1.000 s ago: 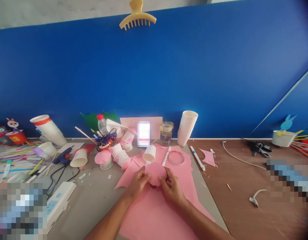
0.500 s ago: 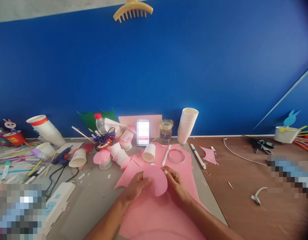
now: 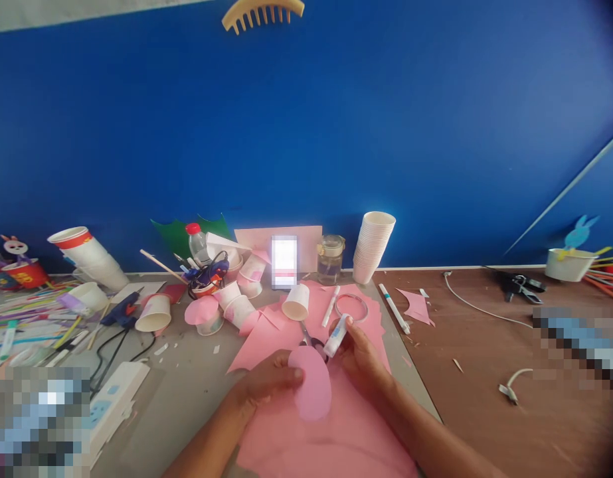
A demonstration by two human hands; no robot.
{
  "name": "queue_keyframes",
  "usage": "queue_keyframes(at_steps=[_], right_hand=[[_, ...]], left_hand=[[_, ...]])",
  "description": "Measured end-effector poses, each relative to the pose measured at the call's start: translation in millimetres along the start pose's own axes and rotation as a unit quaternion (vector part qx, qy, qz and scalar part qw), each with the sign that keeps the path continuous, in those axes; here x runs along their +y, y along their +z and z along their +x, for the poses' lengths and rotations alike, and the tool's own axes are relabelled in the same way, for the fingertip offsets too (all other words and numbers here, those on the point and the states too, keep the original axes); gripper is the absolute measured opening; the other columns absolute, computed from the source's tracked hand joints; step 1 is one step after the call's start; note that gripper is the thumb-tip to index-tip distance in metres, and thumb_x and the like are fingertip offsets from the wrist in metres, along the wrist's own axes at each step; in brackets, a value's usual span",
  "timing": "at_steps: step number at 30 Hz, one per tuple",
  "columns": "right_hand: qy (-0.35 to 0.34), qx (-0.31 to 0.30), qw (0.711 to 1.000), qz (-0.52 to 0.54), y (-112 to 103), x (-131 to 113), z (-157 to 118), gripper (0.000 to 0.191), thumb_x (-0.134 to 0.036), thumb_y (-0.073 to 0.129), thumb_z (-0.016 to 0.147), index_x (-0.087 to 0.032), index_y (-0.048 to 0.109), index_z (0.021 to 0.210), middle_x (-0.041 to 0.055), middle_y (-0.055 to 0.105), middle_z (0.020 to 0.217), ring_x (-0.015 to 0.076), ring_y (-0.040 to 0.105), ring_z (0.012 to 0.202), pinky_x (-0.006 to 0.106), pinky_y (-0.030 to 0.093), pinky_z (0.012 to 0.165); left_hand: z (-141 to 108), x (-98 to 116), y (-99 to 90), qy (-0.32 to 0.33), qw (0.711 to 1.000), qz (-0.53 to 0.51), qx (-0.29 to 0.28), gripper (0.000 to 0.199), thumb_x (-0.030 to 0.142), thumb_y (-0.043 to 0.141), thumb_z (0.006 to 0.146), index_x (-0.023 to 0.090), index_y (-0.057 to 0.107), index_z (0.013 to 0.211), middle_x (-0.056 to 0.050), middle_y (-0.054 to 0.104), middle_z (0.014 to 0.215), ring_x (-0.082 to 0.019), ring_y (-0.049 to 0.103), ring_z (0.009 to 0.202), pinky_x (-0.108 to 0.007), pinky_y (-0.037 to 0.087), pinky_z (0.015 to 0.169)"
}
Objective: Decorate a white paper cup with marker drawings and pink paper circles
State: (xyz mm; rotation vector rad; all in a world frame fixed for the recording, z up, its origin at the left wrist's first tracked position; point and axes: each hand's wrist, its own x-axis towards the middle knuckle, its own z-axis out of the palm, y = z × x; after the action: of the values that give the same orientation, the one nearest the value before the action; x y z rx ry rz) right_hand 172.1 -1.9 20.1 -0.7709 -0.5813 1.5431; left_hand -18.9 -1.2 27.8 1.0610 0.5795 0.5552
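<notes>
Between the thumb and fingers of my left hand (image 3: 272, 382) is a pink paper disc (image 3: 313, 388), held tilted over a large pink sheet (image 3: 306, 455). My right hand (image 3: 358, 358) is closed around a small white tube (image 3: 337, 337), just right of the disc. Scissors (image 3: 309, 337) lie on the pink paper behind the disc, their handles partly hidden by it. Beyond them a white paper cup (image 3: 295, 303) rests on its side. A white marker (image 3: 331, 306) and a clear ring of tape (image 3: 351, 308) lie close by.
A tall stack of paper cups (image 3: 374, 247), a glass jar (image 3: 331, 257) and a lit phone (image 3: 284, 262) stand by the blue wall. Pink-decorated cups (image 3: 202, 313) and a glue gun (image 3: 121, 310) lie left. A power strip (image 3: 117, 405) sits front left.
A white tube now shows in my right hand, which has let go of the disc. My left hand has lowered the disc slightly, and the scissors behind it have come into view.
</notes>
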Motion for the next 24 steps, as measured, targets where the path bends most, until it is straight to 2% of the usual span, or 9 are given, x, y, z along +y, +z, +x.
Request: queue_keyframes(at_steps=[3,6,9,13,16,19,24], right_hand=[[0.010,0.011,1.000,0.026,-2,0,2,0.033,-0.051,0.065,0.074,-0.018,0.060,0.069,-0.0029,0.048,0.057,0.0116,0.042,0.052,0.024,0.038,0.050],[0.025,-0.034,0.999,-0.005,1,5,-4,0.035,-0.050,0.065,0.075,-0.017,0.058,0.065,-0.0048,0.044,0.050,0.0090,0.036,0.046,0.022,0.033,0.046],[0.030,-0.095,0.994,-0.054,7,7,-14,0.035,-0.049,0.065,0.076,-0.017,0.057,0.064,-0.0055,0.043,0.049,0.0081,0.034,0.045,0.021,0.030,0.045],[0.004,-0.157,0.982,-0.100,13,3,-24,0.033,-0.049,0.065,0.076,-0.017,0.060,0.069,-0.0021,0.051,0.061,0.0107,0.043,0.054,0.024,0.037,0.054],[-0.008,-0.200,0.973,-0.112,13,3,-28,0.035,-0.052,0.064,0.075,-0.019,0.066,0.086,0.0037,0.057,0.085,0.0169,0.052,0.073,0.029,0.043,0.067],[0.035,-0.218,0.968,-0.118,14,9,-30,0.034,-0.049,0.065,0.076,-0.021,0.067,0.096,0.0071,0.057,0.104,0.0212,0.054,0.089,0.033,0.042,0.077],[0.051,-0.201,0.975,-0.079,18,20,-31,0.028,-0.047,0.066,0.075,-0.020,0.067,0.083,0.0064,0.061,0.093,0.0219,0.056,0.087,0.035,0.043,0.077]], left_hand=[[1,1,1.3,0.011,0.999,-0.027,0.025,0.034,0.045,0.071,0.070,0.012,0.068,0.077,-0.003,0.058,0.068,-0.013,0.051,0.066,-0.024,0.037,0.063],[3,-1,7.3,0.001,0.999,-0.035,0.030,0.030,0.041,0.071,0.072,0.012,0.068,0.082,-0.004,0.060,0.073,-0.015,0.053,0.073,-0.026,0.039,0.070],[4,-3,14.3,-0.027,1.000,-0.014,-0.002,0.033,0.042,0.071,0.071,0.011,0.068,0.080,-0.003,0.058,0.073,-0.015,0.052,0.073,-0.027,0.038,0.071],[2,-3,20.9,-0.053,0.998,0.011,-0.026,0.037,0.046,0.073,0.068,0.011,0.065,0.071,0.001,0.049,0.064,-0.011,0.044,0.063,-0.024,0.035,0.063],[0,1,24.3,-0.013,0.999,0.019,-0.022,0.038,0.049,0.070,0.069,0.012,0.064,0.068,0.001,0.045,0.066,-0.011,0.041,0.065,-0.024,0.034,0.063],[-2,3,26.5,0.014,0.999,0.042,-0.020,0.039,0.052,0.071,0.067,0.013,0.065,0.070,-0.001,0.047,0.074,-0.015,0.044,0.075,-0.026,0.036,0.069],[-1,2,27.2,-0.013,0.993,0.112,-0.025,0.042,0.057,0.068,0.066,0.015,0.066,0.069,-0.003,0.047,0.077,-0.021,0.045,0.088,-0.030,0.039,0.076]])
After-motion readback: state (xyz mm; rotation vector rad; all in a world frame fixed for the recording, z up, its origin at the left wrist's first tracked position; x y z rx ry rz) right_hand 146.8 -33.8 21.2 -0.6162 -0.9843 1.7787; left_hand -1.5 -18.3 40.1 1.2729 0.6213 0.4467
